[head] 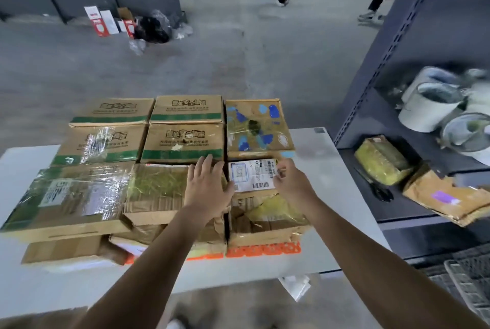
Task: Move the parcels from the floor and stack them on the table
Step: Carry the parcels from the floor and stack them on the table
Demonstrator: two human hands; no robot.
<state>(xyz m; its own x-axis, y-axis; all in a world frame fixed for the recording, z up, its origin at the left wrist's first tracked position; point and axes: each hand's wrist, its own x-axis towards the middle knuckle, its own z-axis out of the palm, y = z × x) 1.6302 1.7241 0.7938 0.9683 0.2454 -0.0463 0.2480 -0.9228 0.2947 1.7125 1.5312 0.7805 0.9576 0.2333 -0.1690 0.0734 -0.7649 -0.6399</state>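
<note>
Both forearms stretch in from the bottom of the shot over the white table (318, 169), so we're right at the stack. Left hand (206, 182) lies flat, fingers straight and a bit spread, pressing on the crumpled taped parcel (156, 190) in the front row. Right hand (290, 182) has its fingers curled on the right edge of the labelled parcel (252, 173), which sits on top of a battered box (265, 220) just beside it. My guess is that one's getting nudged into place.

Progress-wise I'd say pretty far along. Four green-striped boxes (183, 140) and a blue-patched box (258, 124) fill the back, a flat shiny-wrapped box (69, 196) sits front left, and there's another layer underneath. Floor (238, 50) beyond the table shows no parcels close by, just some clutter (119, 23) far off by the partition. Down at the feet it's mostly hidden, so can't tell if any are left.
</note>
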